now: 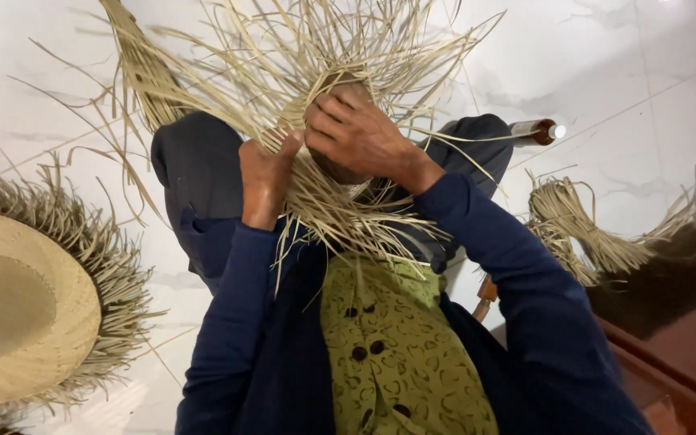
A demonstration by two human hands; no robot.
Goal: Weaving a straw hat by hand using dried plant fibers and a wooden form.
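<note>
Here both hands work at a half-woven straw piece [328, 193] held over the person's lap, its loose pale strands [300, 48] fanning out on the far side. The left hand [265, 179] is clenched around a bunch of strands, thumb pressed against the weave. The right hand [354, 133] lies curled over the woven centre, fingertips [320, 121] pinching strands just beside the left thumb. At the left, on the white floor [646, 72], lies a woven hat [22, 306] with a frayed brim; at the right, a tied straw bundle [577, 229] and, farther off, a brown bottle [537, 131].
</note>
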